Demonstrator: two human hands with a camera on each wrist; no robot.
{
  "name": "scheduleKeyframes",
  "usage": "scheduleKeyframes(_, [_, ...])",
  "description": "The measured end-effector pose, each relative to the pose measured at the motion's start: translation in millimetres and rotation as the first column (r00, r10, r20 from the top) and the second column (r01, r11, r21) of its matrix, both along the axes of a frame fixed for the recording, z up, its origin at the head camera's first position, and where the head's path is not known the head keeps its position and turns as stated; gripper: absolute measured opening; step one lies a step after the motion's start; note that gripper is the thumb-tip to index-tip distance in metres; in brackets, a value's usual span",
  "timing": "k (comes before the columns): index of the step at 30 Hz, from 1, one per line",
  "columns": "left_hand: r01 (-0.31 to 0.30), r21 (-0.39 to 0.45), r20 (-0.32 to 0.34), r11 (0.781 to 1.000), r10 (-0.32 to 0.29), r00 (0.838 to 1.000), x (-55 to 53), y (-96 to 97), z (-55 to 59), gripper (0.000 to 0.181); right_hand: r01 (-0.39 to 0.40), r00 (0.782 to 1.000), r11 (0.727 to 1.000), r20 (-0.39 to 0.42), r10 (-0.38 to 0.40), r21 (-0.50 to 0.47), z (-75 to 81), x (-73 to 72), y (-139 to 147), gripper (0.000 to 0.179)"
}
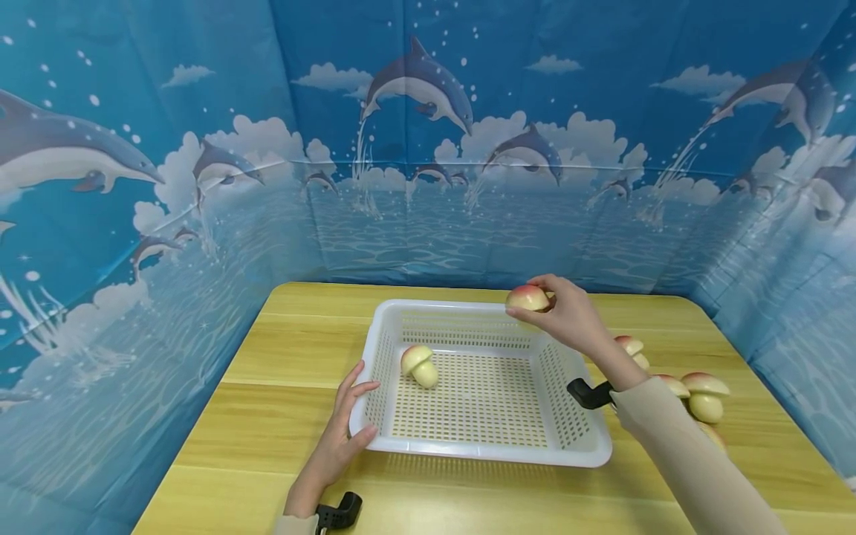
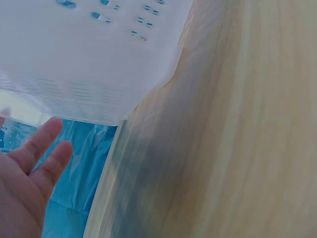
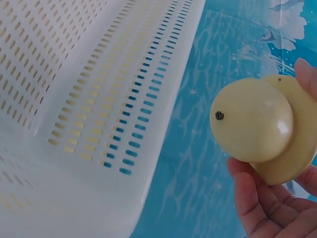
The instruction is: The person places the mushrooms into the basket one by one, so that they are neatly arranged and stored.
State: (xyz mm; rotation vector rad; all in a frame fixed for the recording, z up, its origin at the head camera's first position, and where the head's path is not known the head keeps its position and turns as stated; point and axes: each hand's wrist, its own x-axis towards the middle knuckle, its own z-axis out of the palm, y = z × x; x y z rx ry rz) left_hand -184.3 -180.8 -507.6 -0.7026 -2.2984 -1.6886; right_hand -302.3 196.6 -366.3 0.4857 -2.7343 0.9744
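Note:
My right hand pinches a toy mushroom with a red-and-cream cap, holding it over the far right part of the basket rim. In the right wrist view the mushroom's round pale stem shows a dark spot at its end. The white plastic basket has slotted walls and floor. Inside it, near the left wall, lies another mushroom. My left hand rests against the basket's left rim near the front corner, fingers spread and fairly straight. The left wrist view shows two of its fingers extended beside the basket.
Several more mushrooms lie on the wooden table to the right of the basket, partly hidden by my right forearm. A blue dolphin-print curtain hangs behind the table and along both sides.

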Motion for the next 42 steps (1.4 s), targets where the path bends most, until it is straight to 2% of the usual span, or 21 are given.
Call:
scheduleKeyframes(8, [0.016,0.007,-0.006,1.000,-0.016,1.000,12.4,7.3,30.9,0.053,-0.040,0.997,0.999,0.061,0.041,-0.016,-5.5,-8.0,-13,0.068])
scheduleKeyframes(17, [0.015,0.000,0.004,1.000,-0.015,1.000,14.2,9.3,37.5,0.053,-0.079,0.993,0.997,0.082,0.080,-0.017,-16.5,-12.8,-30,0.066])
scheduleKeyframes(24, [0.021,0.001,0.001,1.000,-0.021,1.000,13.6,8.1,37.4,0.053,-0.103,0.990,0.995,0.094,0.104,-0.013,-24.3,-19.1,-43,0.068])
scheduleKeyframes(31, [0.024,-0.013,0.005,1.000,-0.024,1.000,-2.9,-2.5,-1.5,0.056,-0.127,0.987,0.992,0.102,0.126,0.008,-32.2,-23.9,-54,0.062])
scheduleKeyframes(38, [0.007,-0.012,0.003,1.000,-0.007,1.000,-1.0,-2.4,-2.3,0.057,-0.153,0.975,0.988,0.164,0.151,0.001,-38.5,-26.9,-61,0.058])
scheduleKeyframes(42, [-0.004,-0.007,0.007,1.000,0.004,1.000,3.9,0.9,8.3,0.057,-0.178,0.969,0.984,0.179,0.171,0.019,-42.9,-28.6,-64,0.058])
